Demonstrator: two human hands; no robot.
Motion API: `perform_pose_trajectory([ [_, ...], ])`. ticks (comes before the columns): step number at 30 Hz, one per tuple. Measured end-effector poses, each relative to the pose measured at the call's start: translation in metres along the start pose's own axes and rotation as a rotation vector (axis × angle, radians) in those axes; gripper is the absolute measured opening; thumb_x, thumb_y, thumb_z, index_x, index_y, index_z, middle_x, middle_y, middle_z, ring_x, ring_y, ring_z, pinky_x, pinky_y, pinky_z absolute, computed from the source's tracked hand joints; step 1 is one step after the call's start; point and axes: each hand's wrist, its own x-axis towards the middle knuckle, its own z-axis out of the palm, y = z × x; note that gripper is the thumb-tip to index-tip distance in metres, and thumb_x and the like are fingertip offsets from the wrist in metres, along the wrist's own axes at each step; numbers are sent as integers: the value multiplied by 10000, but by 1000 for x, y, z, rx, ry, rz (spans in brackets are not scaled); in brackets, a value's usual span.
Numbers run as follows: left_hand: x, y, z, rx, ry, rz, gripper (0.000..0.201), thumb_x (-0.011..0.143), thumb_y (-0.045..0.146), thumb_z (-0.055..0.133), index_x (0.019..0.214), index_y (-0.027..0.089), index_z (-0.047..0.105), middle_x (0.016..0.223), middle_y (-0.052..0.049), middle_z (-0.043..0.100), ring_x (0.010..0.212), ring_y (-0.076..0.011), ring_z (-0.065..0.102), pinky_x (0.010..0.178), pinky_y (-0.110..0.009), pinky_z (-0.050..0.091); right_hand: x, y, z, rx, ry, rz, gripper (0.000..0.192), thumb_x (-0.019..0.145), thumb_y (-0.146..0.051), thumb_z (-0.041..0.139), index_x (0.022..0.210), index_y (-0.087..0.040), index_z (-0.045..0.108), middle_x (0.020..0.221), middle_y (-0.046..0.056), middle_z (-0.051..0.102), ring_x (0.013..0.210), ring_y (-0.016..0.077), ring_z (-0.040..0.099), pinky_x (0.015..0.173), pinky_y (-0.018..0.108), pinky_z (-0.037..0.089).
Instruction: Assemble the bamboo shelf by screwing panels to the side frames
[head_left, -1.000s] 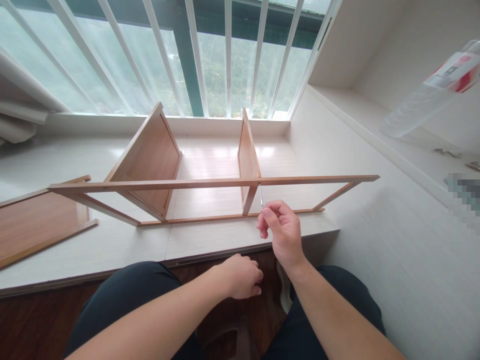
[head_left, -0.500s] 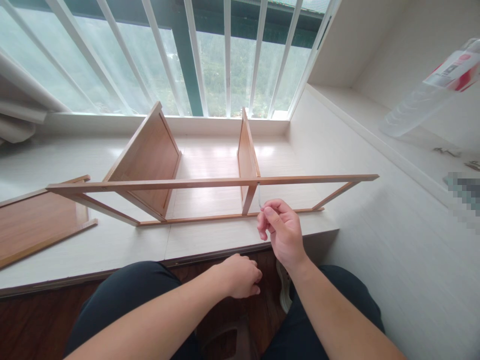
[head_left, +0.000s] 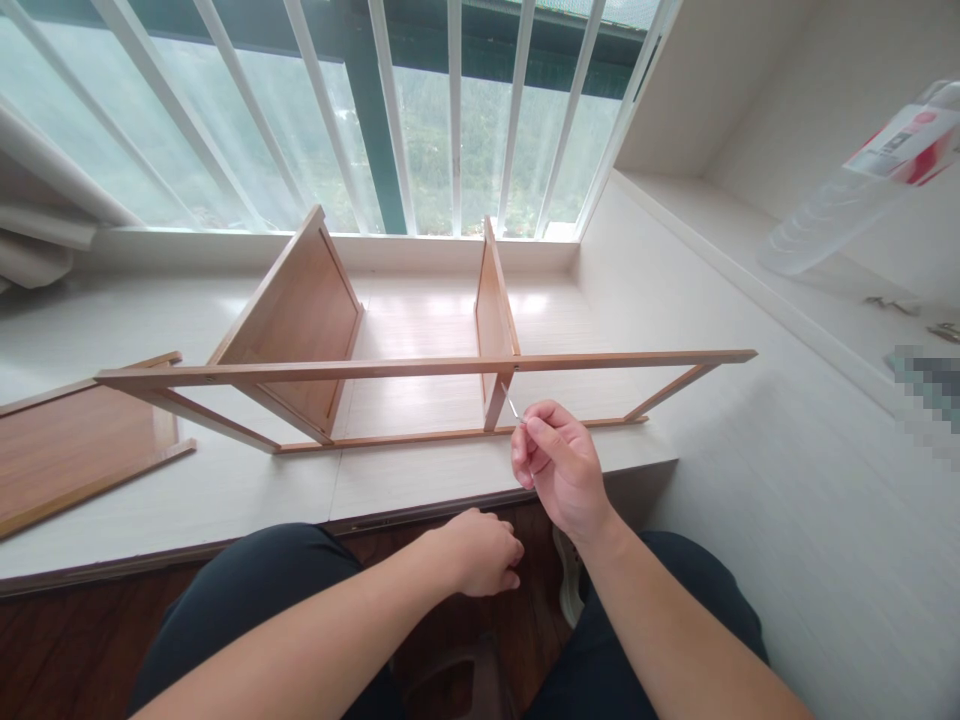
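Pinched between the thumb and fingers of my right hand [head_left: 562,465] is a thin metal hex key [head_left: 513,405], its free end pointing up and to the left. That end is just below the upper rail of a wooden frame [head_left: 405,370], apart from the small hole in the rail [head_left: 516,367]. Behind the key stands the right wooden panel [head_left: 495,290], joined to the frame. My left hand [head_left: 484,552] hangs lower, its fingers curled closed near my knees; whatever may be inside is hidden.
Another wooden panel [head_left: 300,310] joins the frame further left. A separate panel [head_left: 82,450] lies flat on the white sill [head_left: 405,465]. Window bars [head_left: 455,120] rise behind. On the right ledge [head_left: 712,215] stand a clear bottle [head_left: 847,190] and small metal parts [head_left: 892,303].
The hex key has come away from the hole in the upper rail and tilted left. My right hand has shifted slightly; my left hand stays still.
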Motion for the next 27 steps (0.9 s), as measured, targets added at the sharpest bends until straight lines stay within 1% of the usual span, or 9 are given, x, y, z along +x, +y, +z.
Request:
perform_pose_trajectory([
  [4,-1,0,0,-4,11,3,313,923,464,611,1094,248,760,1091,-108,748,988,-331,723,818,-442,563,0,1,-3,-97,9,-57,208,914,-365,732,893,-207,599,630,-38,645,452,88,501,406,186,379],
  [10,-2,-4,-8,-16,83,-50,314,949,448,566,1075,232,756,1057,-110,743,988,-336,722,817,-435,555,-1,3,-11,-419,28,-204,158,985,-339,659,914,-210,602,688,-31,648,517,87,516,482,208,414],
  [13,-3,-6,-9,-22,98,-59,314,955,446,556,1085,238,751,1064,-101,743,986,-323,725,815,-419,557,-3,4,-14,-508,20,-246,137,998,-339,643,947,-217,607,718,-27,649,548,97,529,503,221,428],
  [21,0,-4,1,-12,70,-40,307,921,469,606,1061,244,761,1058,-105,745,972,-338,727,802,-437,561,-5,0,-12,-536,31,-325,124,1016,-343,623,978,-228,599,754,-24,656,560,105,529,522,239,452],
  [27,1,-6,1,-10,65,-47,308,921,469,608,1068,246,760,1065,-108,749,986,-339,729,811,-442,568,-5,-3,-10,-525,54,-315,118,1016,-338,627,966,-234,604,747,-23,659,562,110,525,532,248,456],
])
